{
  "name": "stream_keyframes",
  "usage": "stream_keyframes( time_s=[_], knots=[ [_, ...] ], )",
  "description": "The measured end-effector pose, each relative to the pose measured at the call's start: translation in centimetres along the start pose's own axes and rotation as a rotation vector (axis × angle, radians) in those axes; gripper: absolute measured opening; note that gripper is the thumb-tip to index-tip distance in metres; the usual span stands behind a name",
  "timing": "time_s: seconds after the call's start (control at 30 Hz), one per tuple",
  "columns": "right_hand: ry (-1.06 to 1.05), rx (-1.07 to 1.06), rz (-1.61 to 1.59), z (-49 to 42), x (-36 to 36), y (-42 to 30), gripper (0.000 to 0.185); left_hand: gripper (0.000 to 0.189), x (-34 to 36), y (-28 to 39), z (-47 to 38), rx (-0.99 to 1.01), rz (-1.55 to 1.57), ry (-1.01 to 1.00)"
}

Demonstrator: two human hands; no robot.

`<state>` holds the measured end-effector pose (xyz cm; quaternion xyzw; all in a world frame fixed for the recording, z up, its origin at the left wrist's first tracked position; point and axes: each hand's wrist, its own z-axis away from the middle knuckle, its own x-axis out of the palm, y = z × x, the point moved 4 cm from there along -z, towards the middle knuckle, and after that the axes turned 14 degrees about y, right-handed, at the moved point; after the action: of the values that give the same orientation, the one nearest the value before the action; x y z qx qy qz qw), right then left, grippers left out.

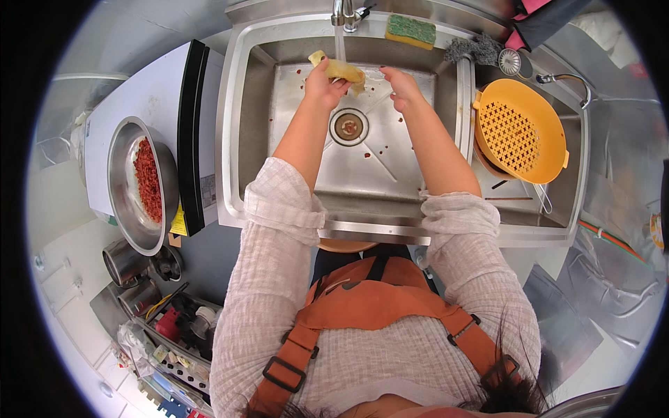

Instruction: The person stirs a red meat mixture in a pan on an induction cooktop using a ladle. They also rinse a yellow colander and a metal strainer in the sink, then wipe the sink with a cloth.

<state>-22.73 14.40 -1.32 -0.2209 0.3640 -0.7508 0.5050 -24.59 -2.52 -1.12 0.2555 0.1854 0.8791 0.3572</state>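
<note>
Water runs from the metal faucet (338,14) onto a yellowish, elongated item (342,69), perhaps a wet cloth, though its kind is unclear. My left hand (324,89) grips it over the left basin of the stainless steel sink (355,180). To its right, my right hand (401,90) is held apart from it with nothing in it, fingers spread. Below and between my hands lies the drain strainer (348,127), holding some reddish bits. Small dark red scraps are scattered on the basin floor.
A green and yellow sponge (411,31) and grey scouring pad (475,49) rest along the sink's back ledge. An orange colander (549,125) stands over the right basin. At left, a steel bowl (170,183) of chopped red food sits on a white appliance (130,94).
</note>
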Motion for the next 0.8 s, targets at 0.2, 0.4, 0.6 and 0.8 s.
stream_keyframes(
  time_s=[0.2,0.4,0.6,0.8],
  knots=[
    [0.054,0.045,-0.048,-0.9,-0.7,0.6,0.054,0.047,1.2,-0.1,-0.1,-0.004,0.092,-0.074],
    [0.007,0.119,-0.082,-2.1,-0.2,1.8,0.051,0.049,0.2,0.8,0.6,-0.007,0.135,-0.101],
    [-0.043,0.159,-0.125,-2.2,1.1,2.9,0.044,0.049,-1.2,2.6,1.3,0.007,0.219,-0.096],
    [-0.081,0.22,-0.149,-1.1,2.9,3.5,0.049,0.048,-2.2,3.5,2.7,-0.015,0.311,-0.076]
  ],
)
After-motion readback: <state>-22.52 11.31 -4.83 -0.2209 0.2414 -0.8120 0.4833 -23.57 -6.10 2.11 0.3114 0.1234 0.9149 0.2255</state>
